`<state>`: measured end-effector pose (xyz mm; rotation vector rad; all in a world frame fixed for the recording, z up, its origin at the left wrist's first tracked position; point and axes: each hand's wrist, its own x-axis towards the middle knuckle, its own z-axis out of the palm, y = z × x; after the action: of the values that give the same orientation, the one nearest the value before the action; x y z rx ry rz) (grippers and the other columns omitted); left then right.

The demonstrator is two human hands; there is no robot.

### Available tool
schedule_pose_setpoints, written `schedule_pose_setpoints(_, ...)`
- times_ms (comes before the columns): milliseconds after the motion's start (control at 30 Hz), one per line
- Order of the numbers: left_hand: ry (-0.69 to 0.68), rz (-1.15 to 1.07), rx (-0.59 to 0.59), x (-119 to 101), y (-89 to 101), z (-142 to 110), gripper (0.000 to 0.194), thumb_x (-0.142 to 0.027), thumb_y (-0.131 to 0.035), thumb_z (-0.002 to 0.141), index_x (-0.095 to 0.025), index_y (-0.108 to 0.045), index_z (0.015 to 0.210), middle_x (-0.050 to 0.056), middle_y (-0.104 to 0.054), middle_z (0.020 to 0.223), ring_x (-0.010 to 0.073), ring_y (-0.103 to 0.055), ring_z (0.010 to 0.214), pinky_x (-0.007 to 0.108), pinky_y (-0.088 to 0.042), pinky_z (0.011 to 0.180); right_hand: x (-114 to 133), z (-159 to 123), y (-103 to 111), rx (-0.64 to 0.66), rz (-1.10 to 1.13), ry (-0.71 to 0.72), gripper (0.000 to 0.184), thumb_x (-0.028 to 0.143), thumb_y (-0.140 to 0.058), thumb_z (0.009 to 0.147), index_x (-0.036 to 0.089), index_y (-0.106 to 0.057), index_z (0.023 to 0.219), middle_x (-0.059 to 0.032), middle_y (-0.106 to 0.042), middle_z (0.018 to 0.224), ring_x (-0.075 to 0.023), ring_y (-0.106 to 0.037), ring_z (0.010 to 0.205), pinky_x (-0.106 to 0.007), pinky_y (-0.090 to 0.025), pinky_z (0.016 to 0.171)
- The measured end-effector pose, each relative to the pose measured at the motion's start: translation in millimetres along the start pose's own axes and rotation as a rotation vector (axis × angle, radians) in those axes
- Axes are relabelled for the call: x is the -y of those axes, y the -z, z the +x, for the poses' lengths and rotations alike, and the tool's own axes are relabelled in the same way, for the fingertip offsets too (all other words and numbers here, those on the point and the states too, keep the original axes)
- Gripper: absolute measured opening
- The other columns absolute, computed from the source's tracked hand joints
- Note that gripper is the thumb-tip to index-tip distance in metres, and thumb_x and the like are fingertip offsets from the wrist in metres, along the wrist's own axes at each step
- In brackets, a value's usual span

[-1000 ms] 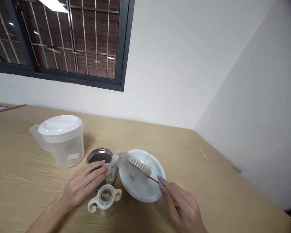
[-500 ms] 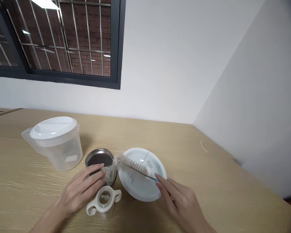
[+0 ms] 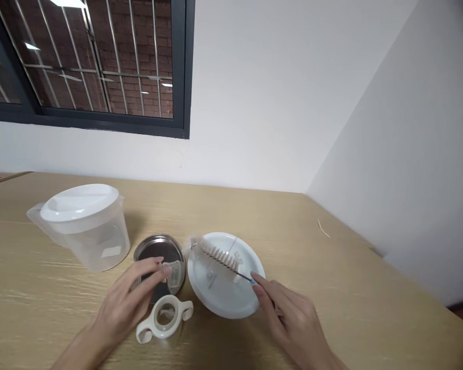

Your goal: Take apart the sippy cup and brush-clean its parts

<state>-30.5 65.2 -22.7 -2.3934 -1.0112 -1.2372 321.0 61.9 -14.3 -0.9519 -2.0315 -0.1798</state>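
My right hand (image 3: 289, 316) pinches the light-blue handle end of a bottle brush (image 3: 219, 255). Its pale bristles slant over the white plate (image 3: 226, 310), with the tip pointing left towards the metal tin lid (image 3: 158, 252). Fingers apart, my left hand (image 3: 133, 293) hovers over that lid, its fingertips at the left edge of a small clear plastic piece (image 3: 175, 276), which looks set down on the lid's right side. Below the lid stands a clear container with a white two-handled ring (image 3: 162, 333). Small clear bits (image 3: 238, 258) lie on the plate.
A translucent lidded pitcher (image 3: 96, 231) stands at the left. On the right of the wooden table (image 3: 355, 288) lies a thin pale strip (image 3: 323, 228). White walls (image 3: 254, 103) and a barred window (image 3: 96, 56) border the table's back.
My left hand's fingers have spread and lifted slightly from the clear piece, which now looks lower on the lid. The brush has shifted slightly up and right. The view has moved a little.
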Motion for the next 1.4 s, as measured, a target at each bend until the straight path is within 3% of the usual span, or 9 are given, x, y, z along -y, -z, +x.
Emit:
schedule_pose_setpoints(100,0.369,-0.150,-0.151,-6.0,-11.1,3.6,0.036,-0.011,-0.067,0.088,-0.027,-0.066,0.121,0.007,-0.065,0.117,0.0202,-0.066,0.108,0.031,-0.056,0.096,1.7,-0.6,1.5,-0.073,0.059,-0.016,0.029,0.008,-0.054,0.095,0.014,-0.063,0.122,-0.0011,-0.065,0.072,-0.0086,-0.056,0.052,-0.022,-0.042,0.048)
schedule_pose_setpoints(267,1.000,-0.781,-0.160,-17.6,-11.6,17.6,0.041,-0.035,-0.077,0.083,-0.024,-0.062,0.120,0.007,-0.075,0.109,0.0228,-0.074,0.098,0.031,-0.061,0.088,7.8,-3.3,-2.5,-0.062,0.075,0.053,0.036,0.007,-0.053,0.095,0.013,-0.059,0.129,-0.0004,-0.060,0.068,-0.0103,-0.054,0.053,-0.023,-0.042,0.050)
schedule_pose_setpoints(400,1.292,-1.083,-0.109,-23.1,-2.8,26.7,0.046,-0.039,-0.081,0.080,-0.019,-0.065,0.119,0.010,-0.076,0.114,0.0247,-0.073,0.106,0.027,-0.060,0.093,4.4,-5.2,-7.2,-0.067,-0.029,0.014,0.034,0.009,-0.058,0.094,0.012,-0.062,0.127,-0.0002,-0.058,0.067,-0.0104,-0.053,0.053,-0.024,-0.041,0.049)
schedule_pose_setpoints(533,1.437,-1.334,-0.129,-26.0,0.1,28.8,0.037,-0.031,-0.078,0.085,-0.016,-0.069,0.117,0.012,-0.073,0.121,0.0236,-0.071,0.112,0.027,-0.057,0.100,4.8,-6.8,-6.9,-0.091,0.049,-0.019,0.035,0.006,-0.055,0.094,0.012,-0.061,0.129,-0.0014,-0.060,0.070,-0.0105,-0.055,0.056,-0.023,-0.043,0.051)
schedule_pose_setpoints(700,1.518,-1.472,-0.144,-26.0,0.7,29.1,0.019,-0.021,-0.079,0.082,-0.015,-0.075,0.099,0.011,-0.077,0.107,0.0205,-0.074,0.093,0.030,-0.062,0.091,9.3,-8.1,-8.0,-0.030,0.024,0.085,0.043,0.006,-0.057,0.093,0.012,-0.057,0.136,0.0003,-0.054,0.066,-0.0107,-0.050,0.054,-0.024,-0.038,0.049)
schedule_pose_setpoints(800,1.499,-1.420,-0.106,-24.0,1.7,28.0,0.026,-0.023,-0.078,0.084,-0.013,-0.074,0.107,0.012,-0.075,0.109,0.0179,-0.072,0.092,0.028,-0.061,0.091,6.0,-7.4,-9.6,-0.071,-0.045,0.025,0.041,0.007,-0.058,0.093,0.013,-0.060,0.133,0.0004,-0.055,0.066,-0.0106,-0.050,0.053,-0.024,-0.039,0.050)
schedule_pose_setpoints(933,1.426,-1.292,-0.102,-21.6,1.6,24.2,0.036,-0.030,-0.080,0.082,-0.018,-0.070,0.114,0.008,-0.075,0.105,0.0161,-0.070,0.094,0.026,-0.059,0.092,5.8,-6.9,-7.8,-0.078,0.044,-0.012,0.040,0.005,-0.054,0.094,0.015,-0.060,0.132,-0.0001,-0.058,0.069,-0.0101,-0.053,0.054,-0.022,-0.042,0.051)
schedule_pose_setpoints(1100,1.301,-1.166,-0.009,-19.2,1.5,22.3,0.037,-0.037,-0.081,0.080,-0.019,-0.070,0.111,0.007,-0.076,0.103,0.0171,-0.069,0.095,0.024,-0.056,0.087,10.0,-8.0,-5.6,-0.008,0.067,0.049,0.044,0.006,-0.055,0.093,0.015,-0.057,0.136,0.0005,-0.057,0.067,-0.0105,-0.053,0.054,-0.023,-0.041,0.050)
schedule_pose_setpoints(1400,1.271,-1.046,0.023,-13.5,-1.2,21.6,0.038,-0.041,-0.080,0.080,-0.019,-0.069,0.109,0.007,-0.076,0.102,0.0186,-0.068,0.099,0.026,-0.053,0.089,5.6,-2.2,-1.6,-0.097,0.021,0.009,0.038,0.004,-0.054,0.094,0.013,-0.059,0.131,-0.0010,-0.060,0.071,-0.0100,-0.055,0.057,-0.022,-0.043,0.053)
